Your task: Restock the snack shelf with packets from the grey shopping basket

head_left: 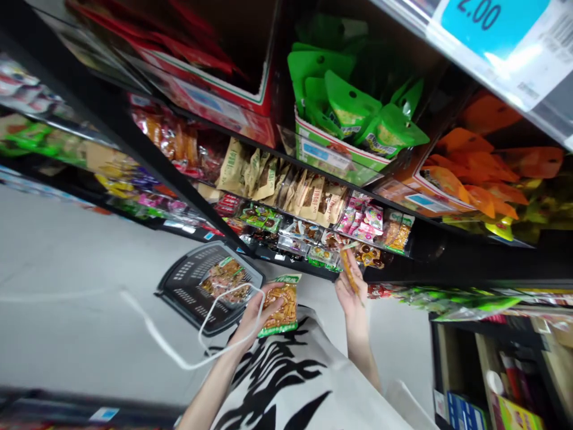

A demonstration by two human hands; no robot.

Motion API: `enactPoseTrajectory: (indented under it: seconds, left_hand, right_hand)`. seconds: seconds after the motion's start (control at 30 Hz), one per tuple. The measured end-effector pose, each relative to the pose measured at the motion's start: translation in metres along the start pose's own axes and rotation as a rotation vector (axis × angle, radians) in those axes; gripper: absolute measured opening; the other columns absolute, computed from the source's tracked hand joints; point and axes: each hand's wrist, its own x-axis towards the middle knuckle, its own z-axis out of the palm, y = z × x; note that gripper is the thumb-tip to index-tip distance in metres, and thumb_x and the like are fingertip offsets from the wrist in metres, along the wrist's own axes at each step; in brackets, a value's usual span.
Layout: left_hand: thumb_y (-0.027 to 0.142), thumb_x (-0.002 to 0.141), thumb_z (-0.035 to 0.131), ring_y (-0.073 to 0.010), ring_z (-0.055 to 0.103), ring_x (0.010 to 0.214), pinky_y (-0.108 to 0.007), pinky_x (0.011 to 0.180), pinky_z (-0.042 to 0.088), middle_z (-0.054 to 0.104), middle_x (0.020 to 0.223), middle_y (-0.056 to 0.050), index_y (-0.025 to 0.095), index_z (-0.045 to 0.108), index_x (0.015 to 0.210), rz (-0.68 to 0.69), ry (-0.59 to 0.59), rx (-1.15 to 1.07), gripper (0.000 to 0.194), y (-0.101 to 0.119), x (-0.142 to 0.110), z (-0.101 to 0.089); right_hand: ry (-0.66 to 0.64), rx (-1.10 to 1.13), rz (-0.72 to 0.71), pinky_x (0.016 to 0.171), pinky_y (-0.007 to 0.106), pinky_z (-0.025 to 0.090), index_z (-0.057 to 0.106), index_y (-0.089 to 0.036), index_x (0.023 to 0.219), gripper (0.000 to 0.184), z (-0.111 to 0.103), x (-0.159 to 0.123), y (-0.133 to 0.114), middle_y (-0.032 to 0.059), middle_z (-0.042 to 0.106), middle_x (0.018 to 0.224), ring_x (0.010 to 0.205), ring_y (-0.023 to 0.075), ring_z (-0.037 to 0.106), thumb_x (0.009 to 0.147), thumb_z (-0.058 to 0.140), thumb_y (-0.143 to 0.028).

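My left hand (258,309) is closed on a clear snack packet with a green top edge (282,304), filled with orange-brown pieces, held over my lap. My right hand (350,285) is raised to the low shelf front and grips a narrow orange snack packet (347,267) edge-on, close to the small packets on that shelf. A dark plastic shopping basket (183,280) sits on the floor to the left of my left hand, with similar snack packets (225,279) inside it. A white cord (210,334) loops across the basket and my left wrist.
Store shelves rise overhead, stocked with green pouches (353,107), orange pouches (474,167), brown paper bags (286,185) and a red display box (215,101). A blue price tag (492,24) hangs at the top right. Pale floor (67,286) spreads to the left. Another shelf unit (501,370) stands at the lower right.
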Motion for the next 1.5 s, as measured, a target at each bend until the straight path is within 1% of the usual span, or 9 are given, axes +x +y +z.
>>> enactPoseTrajectory:
  seconds: [0.17, 0.37, 0.53, 0.73, 0.97, 1.13, 1.23, 1.4, 1.5]
  left_hand:
    - [0.053, 0.071, 0.080, -0.0332, 0.057, 0.128, -0.045, 0.109, 0.045, 0.068, 0.131, -0.009, 0.022, 0.071, 0.116, -0.046, 0.026, -0.020, 0.056, -0.001, 0.003, -0.002]
    - [0.053, 0.071, 0.079, -0.0342, 0.053, 0.132, -0.047, 0.113, 0.042, 0.070, 0.125, -0.009, 0.021, 0.073, 0.113, 0.005, 0.015, 0.035, 0.053, -0.006, 0.006, -0.003]
    - [0.054, 0.076, 0.075, -0.0342, 0.054, 0.132, -0.048, 0.114, 0.041, 0.070, 0.126, -0.011, 0.020, 0.072, 0.117, 0.034, -0.006, 0.057, 0.053, -0.005, 0.005, 0.000]
    - [0.057, 0.072, 0.077, -0.0343, 0.058, 0.126, -0.047, 0.107, 0.047, 0.070, 0.125, -0.011, 0.021, 0.072, 0.116, 0.012, 0.020, 0.067, 0.056, -0.001, 0.002, -0.001]
    - [0.052, 0.080, 0.073, -0.0288, 0.065, 0.112, -0.041, 0.101, 0.050, 0.071, 0.123, -0.010, 0.020, 0.070, 0.118, 0.027, 0.012, 0.066, 0.049, -0.009, 0.002, 0.001]
    - [0.048, 0.080, 0.075, -0.0273, 0.067, 0.109, -0.041, 0.098, 0.053, 0.070, 0.123, -0.010, 0.020, 0.061, 0.132, 0.045, -0.029, -0.049, 0.061, -0.004, 0.005, 0.008]
    - [0.044, 0.080, 0.076, -0.0280, 0.067, 0.110, -0.043, 0.101, 0.052, 0.070, 0.125, -0.011, 0.019, 0.057, 0.137, 0.065, -0.037, -0.084, 0.065, 0.001, 0.006, 0.014]
    - [0.042, 0.082, 0.074, -0.0288, 0.066, 0.113, -0.045, 0.103, 0.050, 0.066, 0.133, -0.012, 0.019, 0.054, 0.143, 0.091, -0.093, -0.066, 0.068, 0.003, 0.007, 0.020]
    - [0.041, 0.084, 0.072, -0.0280, 0.066, 0.111, -0.046, 0.104, 0.050, 0.067, 0.131, -0.013, 0.017, 0.051, 0.146, 0.116, -0.122, -0.007, 0.070, 0.002, 0.009, 0.021]
  right_hand:
    - [0.521, -0.287, -0.453, 0.104, 0.044, 0.054, 0.062, -0.021, 0.139, 0.063, -0.058, 0.010, -0.064, 0.0103, 0.065, 0.138, 0.116, 0.0244, 0.068, 0.078, 0.077, -0.035]
    - [0.871, -0.951, -0.900, 0.115, 0.049, 0.043, 0.063, -0.011, 0.135, 0.059, -0.137, 0.033, -0.137, 0.0159, 0.064, 0.139, 0.131, 0.0296, 0.059, 0.085, 0.068, -0.041]
    - [0.854, -1.229, -0.832, 0.106, 0.044, 0.050, 0.058, -0.009, 0.140, 0.061, -0.165, 0.070, -0.158, 0.0206, 0.064, 0.136, 0.125, 0.0285, 0.062, 0.092, 0.055, -0.046]
    - [0.437, -1.580, -0.487, 0.095, 0.043, 0.052, 0.053, -0.009, 0.142, 0.067, -0.175, 0.104, -0.164, 0.0196, 0.067, 0.118, 0.103, 0.0272, 0.064, 0.089, 0.059, -0.050]
    - [0.570, -1.905, -0.495, 0.107, 0.059, 0.038, 0.058, -0.005, 0.134, 0.073, -0.184, 0.095, -0.169, 0.0287, 0.048, 0.135, 0.125, 0.0398, 0.046, 0.085, 0.064, -0.059]
    - [0.761, -1.572, -0.793, 0.093, 0.048, 0.050, 0.059, -0.013, 0.133, 0.058, -0.142, 0.061, -0.124, 0.0221, 0.053, 0.133, 0.111, 0.0319, 0.059, 0.091, 0.060, -0.052]
    - [0.731, -1.293, -0.712, 0.080, 0.039, 0.053, 0.068, -0.014, 0.112, 0.042, -0.095, 0.028, -0.059, 0.0142, 0.066, 0.106, 0.088, 0.0243, 0.065, 0.094, 0.059, -0.051]
    - [-0.107, -1.073, -0.023, 0.066, 0.029, 0.049, 0.073, -0.017, 0.087, 0.046, -0.026, -0.014, 0.049, 0.0059, 0.071, 0.078, 0.065, 0.0179, 0.062, 0.100, 0.049, -0.054]
    - [-0.239, -0.945, 0.031, 0.064, 0.027, 0.047, 0.070, -0.017, 0.078, 0.051, -0.002, -0.020, 0.082, 0.0040, 0.068, 0.070, 0.064, 0.0168, 0.059, 0.102, 0.046, -0.055]
